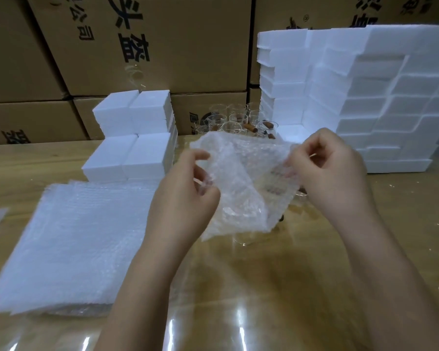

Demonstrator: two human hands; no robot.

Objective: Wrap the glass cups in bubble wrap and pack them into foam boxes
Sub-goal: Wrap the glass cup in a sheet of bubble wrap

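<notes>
A sheet of bubble wrap [241, 188] hangs in the air over the wooden table [276, 287], held between both hands. My left hand [185, 196] pinches its left edge. My right hand [332, 171] pinches its upper right edge. Behind and under the sheet a glass cup [241, 240] shows faintly on the table, mostly hidden. Several clear glass cups [235, 120] with brown handles stand at the back centre. A stack of flat bubble wrap sheets [69, 244] lies at the left.
Closed white foam boxes [134, 138] are stacked behind the bubble wrap pile. A tall wall of foam box pieces [365, 97] rises at the right. Large cardboard cartons [162, 41] line the back. The table top is glossy.
</notes>
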